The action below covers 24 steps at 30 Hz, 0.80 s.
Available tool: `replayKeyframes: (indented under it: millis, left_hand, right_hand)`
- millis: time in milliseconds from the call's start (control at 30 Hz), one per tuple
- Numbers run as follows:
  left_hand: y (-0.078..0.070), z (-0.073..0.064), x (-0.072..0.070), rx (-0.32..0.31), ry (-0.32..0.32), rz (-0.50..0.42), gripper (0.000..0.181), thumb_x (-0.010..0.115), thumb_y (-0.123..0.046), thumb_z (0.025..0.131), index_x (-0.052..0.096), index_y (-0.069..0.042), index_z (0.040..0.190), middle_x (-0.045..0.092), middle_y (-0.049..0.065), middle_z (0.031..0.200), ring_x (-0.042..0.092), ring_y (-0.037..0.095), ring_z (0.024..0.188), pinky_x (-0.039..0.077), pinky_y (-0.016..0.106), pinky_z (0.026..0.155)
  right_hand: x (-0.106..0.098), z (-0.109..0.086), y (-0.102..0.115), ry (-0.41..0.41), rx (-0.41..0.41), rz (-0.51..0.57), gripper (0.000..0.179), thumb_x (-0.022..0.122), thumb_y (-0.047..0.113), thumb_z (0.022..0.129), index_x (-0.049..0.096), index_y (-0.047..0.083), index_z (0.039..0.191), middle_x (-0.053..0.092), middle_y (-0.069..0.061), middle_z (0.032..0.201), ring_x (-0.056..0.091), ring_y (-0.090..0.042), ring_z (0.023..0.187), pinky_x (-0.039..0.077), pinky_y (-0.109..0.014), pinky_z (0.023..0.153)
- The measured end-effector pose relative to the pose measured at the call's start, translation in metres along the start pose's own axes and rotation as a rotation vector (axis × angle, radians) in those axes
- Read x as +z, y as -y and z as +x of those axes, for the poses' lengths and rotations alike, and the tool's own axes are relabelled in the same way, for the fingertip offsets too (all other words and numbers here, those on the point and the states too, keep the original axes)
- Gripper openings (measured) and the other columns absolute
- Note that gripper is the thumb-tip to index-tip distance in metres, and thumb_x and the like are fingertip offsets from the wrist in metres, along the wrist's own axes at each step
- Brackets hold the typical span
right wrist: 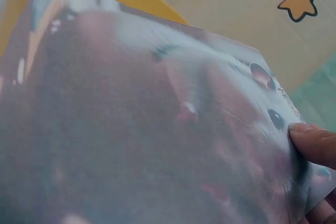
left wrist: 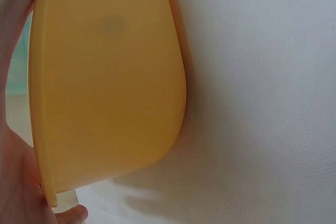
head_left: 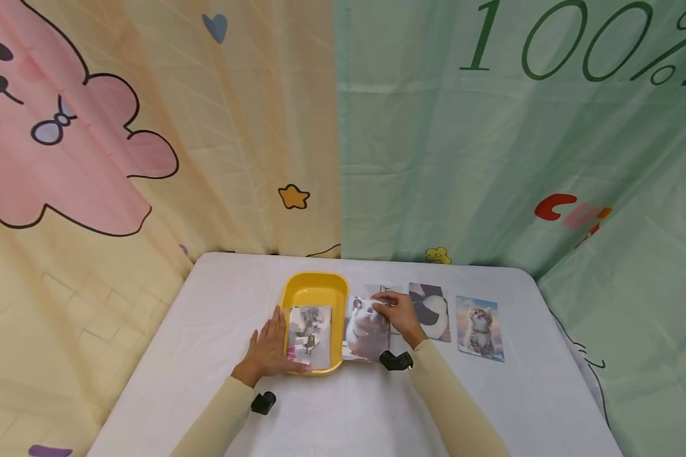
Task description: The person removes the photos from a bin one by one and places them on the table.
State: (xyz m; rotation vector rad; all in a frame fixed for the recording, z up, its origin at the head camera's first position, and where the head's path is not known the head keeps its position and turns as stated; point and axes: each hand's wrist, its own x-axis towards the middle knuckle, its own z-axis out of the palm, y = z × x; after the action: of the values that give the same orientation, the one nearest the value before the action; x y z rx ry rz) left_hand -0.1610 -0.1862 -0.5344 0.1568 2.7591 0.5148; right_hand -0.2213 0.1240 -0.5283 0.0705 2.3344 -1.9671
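Note:
My right hand (head_left: pixel 399 315) pinches the upper edge of a hamster picture card (head_left: pixel 366 333), thumb (right wrist: pixel 315 142) on its front. The card stands beside the right rim of a yellow tray (head_left: pixel 313 293), and in the right wrist view it fills most of the frame. Along the tray's left rim lies my left hand (head_left: pixel 270 348) with fingers extended, its thumb at the near corner. The left wrist view shows the tray's outer side wall (left wrist: pixel 113 93) on the white cloth. Inside the tray's near part is another picture card (head_left: pixel 310 336) with grey animals.
To the right lie a black-and-white animal card (head_left: pixel 431 314) and a kitten card (head_left: pixel 480 329). A pale card (head_left: pixel 380 291) is partly hidden behind my right hand and the hamster card. Printed curtains (head_left: pixel 251 127) hang behind the white-covered table (head_left: pixel 166 355).

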Motion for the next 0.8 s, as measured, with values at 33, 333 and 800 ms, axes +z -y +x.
replayKeyframes:
  millis: [33, 333, 800]
  left_hand:
    - [0.000, 0.000, 0.000, -0.001, 0.002, 0.000, 0.147, 0.078, -0.072, 0.053, 0.001, 0.005, 0.151, -0.009, 0.016, 0.161, 0.013, 0.043, 0.143, 0.007, 0.063, 0.113]
    - [-0.001, 0.001, -0.002, -0.005, 0.009, -0.003, 0.147, 0.078, -0.072, 0.053, 0.001, 0.005, 0.152, -0.009, 0.017, 0.161, 0.013, 0.043, 0.143, 0.006, 0.063, 0.113]
    - [-0.001, 0.002, -0.003, -0.023, 0.030, -0.006, 0.149, 0.077, -0.074, 0.052, -0.002, 0.003, 0.152, -0.012, 0.015, 0.161, 0.010, 0.042, 0.144, 0.004, 0.062, 0.114]
  right_hand:
    - [-0.004, -0.003, -0.004, -0.003, 0.001, 0.002, 0.022, 0.072, 0.006, 0.085, 0.072, -0.001, 0.106, 0.069, -0.009, 0.101, 0.057, -0.008, 0.075, 0.048, -0.020, 0.062]
    - [-0.019, -0.025, -0.037, -0.053, 0.033, -0.036, 0.018, 0.073, 0.002, 0.084, 0.072, -0.003, 0.101, 0.070, -0.010, 0.093, 0.058, -0.010, 0.072, 0.047, -0.020, 0.060]
    - [-0.006, -0.037, -0.072, -0.075, -0.002, -0.161, 0.012, 0.075, 0.003, 0.081, 0.074, -0.001, 0.093, 0.072, -0.011, 0.088, 0.056, -0.010, 0.063, 0.046, -0.022, 0.054]
